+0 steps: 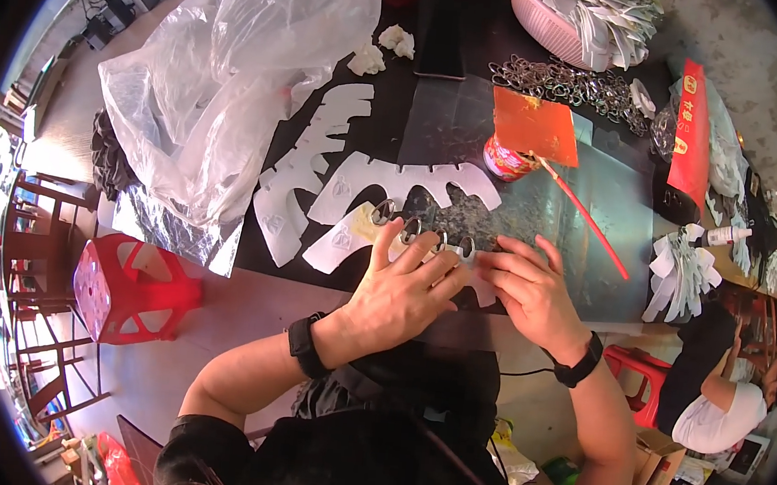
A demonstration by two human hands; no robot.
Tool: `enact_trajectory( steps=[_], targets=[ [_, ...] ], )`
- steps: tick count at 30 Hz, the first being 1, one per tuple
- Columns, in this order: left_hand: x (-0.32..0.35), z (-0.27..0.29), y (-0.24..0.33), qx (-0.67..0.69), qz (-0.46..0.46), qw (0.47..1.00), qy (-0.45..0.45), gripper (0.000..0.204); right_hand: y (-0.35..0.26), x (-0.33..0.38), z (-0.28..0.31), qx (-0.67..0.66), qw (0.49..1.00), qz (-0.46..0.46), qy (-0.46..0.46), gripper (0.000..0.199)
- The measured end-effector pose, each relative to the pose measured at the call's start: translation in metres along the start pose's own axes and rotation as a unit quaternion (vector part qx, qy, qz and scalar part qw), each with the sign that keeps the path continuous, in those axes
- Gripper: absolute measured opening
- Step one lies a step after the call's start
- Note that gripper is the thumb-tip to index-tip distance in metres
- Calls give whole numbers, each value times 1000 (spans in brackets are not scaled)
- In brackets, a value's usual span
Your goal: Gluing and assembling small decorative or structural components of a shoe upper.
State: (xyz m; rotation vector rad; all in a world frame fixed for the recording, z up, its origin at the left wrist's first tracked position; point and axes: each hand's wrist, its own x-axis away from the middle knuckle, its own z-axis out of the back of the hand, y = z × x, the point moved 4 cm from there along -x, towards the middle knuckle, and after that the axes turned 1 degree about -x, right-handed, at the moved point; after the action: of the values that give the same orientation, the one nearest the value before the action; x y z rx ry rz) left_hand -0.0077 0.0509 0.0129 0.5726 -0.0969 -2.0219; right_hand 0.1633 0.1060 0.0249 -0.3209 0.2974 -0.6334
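Observation:
A white scalloped strip [332,250] lies at the table's front edge, with several metal rings [413,230] along its tabs. My left hand [404,276] is bent over its middle, fingertips at the rings and gripping the strip. At the right end, beside the last ring, my right hand [532,287] pinches the strip's edge; the thumb is partly hidden. Just beyond lies another white scalloped strip [403,181], and a third white strip [287,187] stands lengthwise to the left. Both hands cover part of the strip between them.
An orange card [535,126] rests on a patterned tin [506,160] with a red-handled brush [585,218]. Behind are a heap of metal rings [568,87] and a pink basket [546,25] of white pieces. Clear plastic [237,72] covers the left; a red stool [139,290] stands below. Someone [725,410] sits at right.

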Motion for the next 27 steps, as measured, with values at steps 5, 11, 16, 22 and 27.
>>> enact_trajectory(
  steps=[5, 11, 16, 22, 27],
  targets=[
    [-1, -5, 2, -10, 1, 1000, -12, 51, -1, 2, 0, 8, 1000, -3, 1, 31],
    [1, -5, -1, -59, -31, 998, -23, 51, -1, 2, 0, 15, 1000, 1, -6, 33],
    [0, -1, 0, -53, -42, 997, -23, 48, -1, 3, 0, -36, 999, -11, -8, 36],
    [-3, -1, 2, -42, -29, 998, -28, 50, -2, 3, -6, -105, 993, -22, 54, 32],
    [-3, -1, 1, -23, -25, 999, -30, 51, 1, 8, -8, -253, 949, -132, 134, 33]
  ],
)
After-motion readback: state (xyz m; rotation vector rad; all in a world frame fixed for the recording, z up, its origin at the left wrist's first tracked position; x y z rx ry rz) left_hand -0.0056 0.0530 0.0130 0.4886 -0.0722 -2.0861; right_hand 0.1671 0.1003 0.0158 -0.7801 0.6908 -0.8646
